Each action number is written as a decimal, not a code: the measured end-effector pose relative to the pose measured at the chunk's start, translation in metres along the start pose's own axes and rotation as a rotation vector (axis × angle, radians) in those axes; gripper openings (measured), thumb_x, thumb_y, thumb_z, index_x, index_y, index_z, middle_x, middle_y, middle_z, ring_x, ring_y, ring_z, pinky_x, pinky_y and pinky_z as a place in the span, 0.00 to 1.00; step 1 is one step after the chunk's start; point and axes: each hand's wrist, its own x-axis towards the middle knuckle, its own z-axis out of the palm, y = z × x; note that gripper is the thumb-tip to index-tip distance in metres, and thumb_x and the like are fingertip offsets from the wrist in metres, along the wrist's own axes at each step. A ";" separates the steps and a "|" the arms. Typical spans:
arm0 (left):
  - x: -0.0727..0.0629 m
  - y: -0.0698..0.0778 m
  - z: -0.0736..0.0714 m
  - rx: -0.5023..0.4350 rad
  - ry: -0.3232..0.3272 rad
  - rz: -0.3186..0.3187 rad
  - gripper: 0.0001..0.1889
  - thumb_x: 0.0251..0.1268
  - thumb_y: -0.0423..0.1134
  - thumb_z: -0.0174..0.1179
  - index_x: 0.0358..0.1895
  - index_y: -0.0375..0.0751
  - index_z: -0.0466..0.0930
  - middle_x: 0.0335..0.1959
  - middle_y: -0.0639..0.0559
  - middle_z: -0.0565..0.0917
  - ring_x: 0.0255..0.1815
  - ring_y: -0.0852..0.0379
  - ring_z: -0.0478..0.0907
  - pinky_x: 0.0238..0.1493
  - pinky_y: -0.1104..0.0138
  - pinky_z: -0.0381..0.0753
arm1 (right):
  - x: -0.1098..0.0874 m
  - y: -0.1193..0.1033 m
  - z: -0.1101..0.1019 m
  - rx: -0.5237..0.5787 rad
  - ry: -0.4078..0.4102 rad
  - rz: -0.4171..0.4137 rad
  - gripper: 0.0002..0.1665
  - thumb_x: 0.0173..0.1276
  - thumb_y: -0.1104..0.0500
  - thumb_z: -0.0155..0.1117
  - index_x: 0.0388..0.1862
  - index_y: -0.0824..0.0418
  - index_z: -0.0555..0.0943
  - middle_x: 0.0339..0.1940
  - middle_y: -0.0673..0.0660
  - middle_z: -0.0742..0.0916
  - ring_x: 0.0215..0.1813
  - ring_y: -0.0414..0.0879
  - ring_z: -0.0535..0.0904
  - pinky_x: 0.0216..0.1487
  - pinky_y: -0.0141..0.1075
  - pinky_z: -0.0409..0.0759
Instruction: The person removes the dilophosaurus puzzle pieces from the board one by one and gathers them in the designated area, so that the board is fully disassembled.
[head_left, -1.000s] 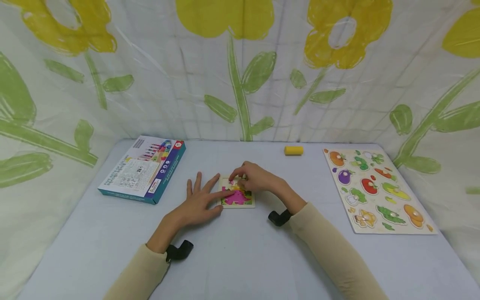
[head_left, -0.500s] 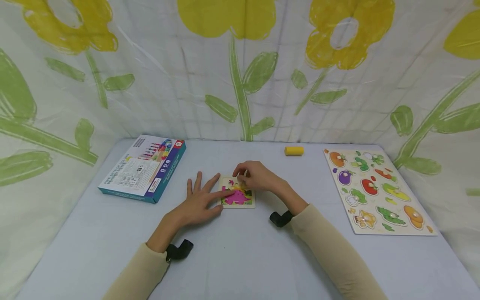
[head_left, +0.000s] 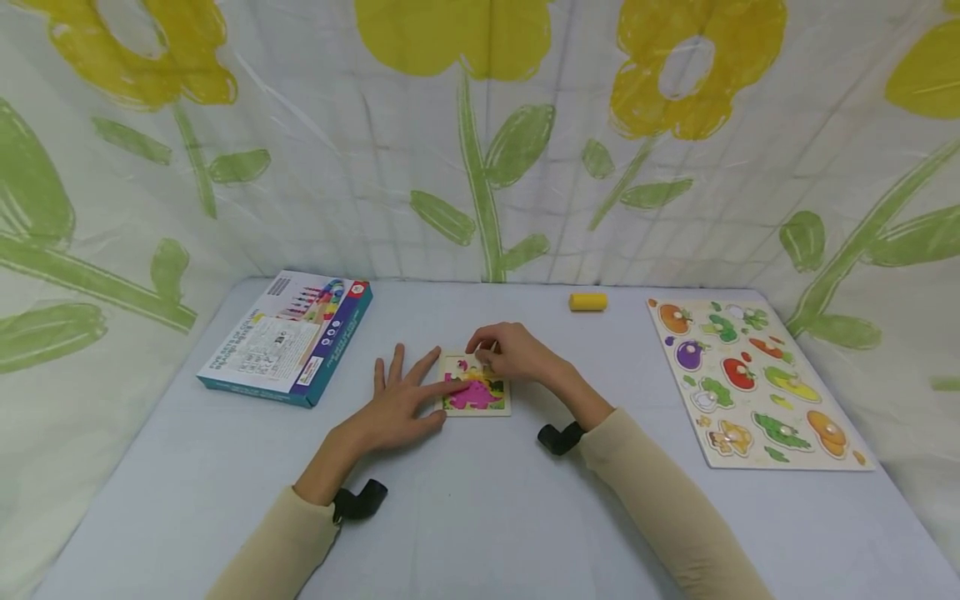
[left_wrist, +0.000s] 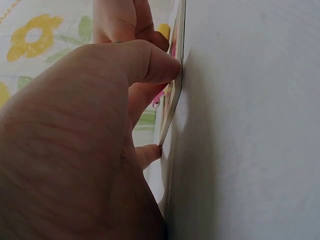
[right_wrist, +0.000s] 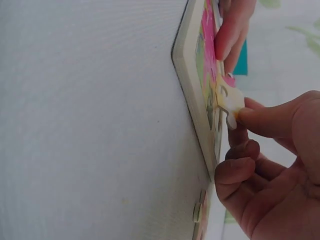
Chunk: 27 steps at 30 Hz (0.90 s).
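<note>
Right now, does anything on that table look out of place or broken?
One thing: the jigsaw piece pinched in the right hand is tilted up from the pink dinosaur puzzle, rather than lying flush. That's probably just handling. Nothing looks spilled or visibly broken; the yellow cylinder simply lies on its side.

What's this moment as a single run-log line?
left grip: index finger on dinosaur puzzle | right grip: pinching tilted puzzle piece, not seated | vegetable board: table's right side | yellow cylinder: far side

Beige sleeves (head_left: 663, 496) end at black wrist cameras (head_left: 363, 501)
</note>
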 end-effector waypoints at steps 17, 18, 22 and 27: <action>0.000 -0.001 0.000 0.012 -0.004 -0.004 0.28 0.75 0.53 0.58 0.77 0.70 0.72 0.91 0.46 0.44 0.87 0.23 0.21 0.78 0.24 0.18 | 0.001 0.008 -0.003 0.043 -0.005 0.005 0.12 0.79 0.62 0.60 0.53 0.56 0.88 0.45 0.56 0.91 0.37 0.43 0.79 0.39 0.32 0.79; 0.000 -0.001 0.000 0.014 -0.002 -0.002 0.28 0.75 0.53 0.58 0.77 0.70 0.72 0.91 0.46 0.44 0.87 0.23 0.21 0.78 0.24 0.18 | 0.001 0.009 -0.003 0.045 -0.003 0.002 0.12 0.79 0.62 0.60 0.54 0.56 0.88 0.45 0.56 0.91 0.37 0.43 0.79 0.39 0.32 0.79; 0.001 -0.001 0.000 0.018 0.011 0.007 0.28 0.75 0.53 0.58 0.77 0.69 0.72 0.91 0.46 0.45 0.87 0.23 0.22 0.78 0.24 0.19 | -0.001 0.012 -0.007 0.056 0.010 -0.006 0.12 0.79 0.62 0.60 0.53 0.56 0.88 0.46 0.55 0.91 0.37 0.44 0.79 0.38 0.33 0.79; 0.001 -0.002 0.002 0.017 0.010 0.008 0.28 0.75 0.53 0.58 0.77 0.69 0.72 0.91 0.46 0.45 0.87 0.23 0.22 0.78 0.24 0.19 | -0.007 0.017 -0.012 0.080 0.011 0.007 0.12 0.78 0.62 0.61 0.53 0.55 0.88 0.45 0.54 0.91 0.33 0.43 0.78 0.32 0.33 0.78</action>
